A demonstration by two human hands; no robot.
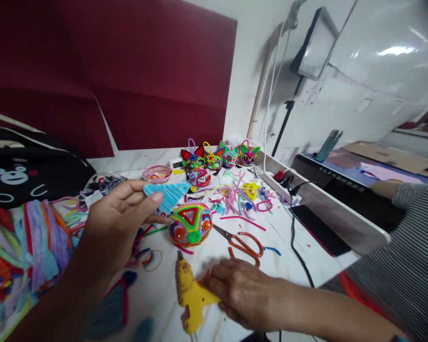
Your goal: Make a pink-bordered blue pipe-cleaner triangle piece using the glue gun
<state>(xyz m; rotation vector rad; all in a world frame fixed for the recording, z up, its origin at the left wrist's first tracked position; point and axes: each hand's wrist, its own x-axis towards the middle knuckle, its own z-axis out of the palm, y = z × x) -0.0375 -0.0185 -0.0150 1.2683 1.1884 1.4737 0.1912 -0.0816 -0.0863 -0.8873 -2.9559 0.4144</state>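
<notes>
My left hand (117,223) pinches a light blue fuzzy triangle (168,197), apparently made of pipe cleaners, between thumb and fingers. Just beyond its fingertips, a colourful pipe-cleaner animal head (191,237) rests on the white table, with orange eyes, a green nose and a red triangle on the forehead. My right hand (235,289) is closed round the handle of a yellow glue gun (191,294), whose nozzle points away from me toward the head. Orange-handled scissors (260,247) lie beyond my right hand, blades toward the head.
Several pipe-cleaner animal heads (214,161) stand at the back. Pipe-cleaner scraps (235,197) are scattered before them; bundles (50,232) lie left. A black cable (293,237) and a phone (321,230) are at the right. A person in a striped top (406,256) is beyond the table edge.
</notes>
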